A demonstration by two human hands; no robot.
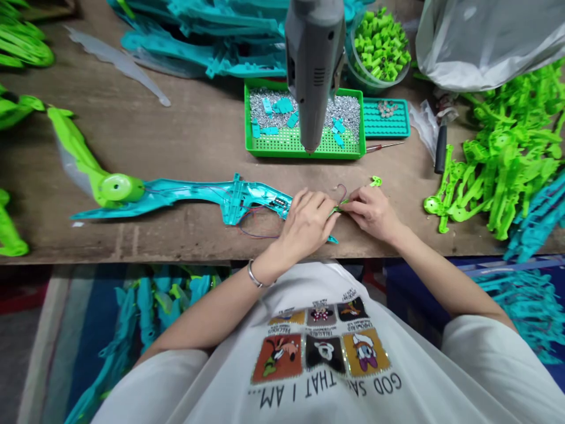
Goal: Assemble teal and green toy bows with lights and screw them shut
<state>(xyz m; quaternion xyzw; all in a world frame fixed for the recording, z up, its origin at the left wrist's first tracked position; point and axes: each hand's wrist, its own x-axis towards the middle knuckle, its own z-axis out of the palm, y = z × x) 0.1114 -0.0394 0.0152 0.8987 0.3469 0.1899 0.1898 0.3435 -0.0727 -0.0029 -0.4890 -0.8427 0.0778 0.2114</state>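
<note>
My left hand [306, 222] rests on the right end of a long teal plastic toy bow [189, 191] lying on the wooden table, fingers curled over it. My right hand [373, 211] pinches a small green plastic piece [339, 207] against the bow's end, next to the left fingers. Thin red and blue wires [253, 227] loop out of the bow near the left hand. A green cap [119, 188] sits on the bow's left part. A tiny green clip [375, 181] lies just beyond my right hand.
A grey electric screwdriver [314, 65] hangs above a green tray [304, 150] of screws and teal bits. A teal tray [386, 118], a tub of green pieces [382, 47], a black-handled tool [440, 154], green parts [503, 159] at right, teal parts [212, 35] behind.
</note>
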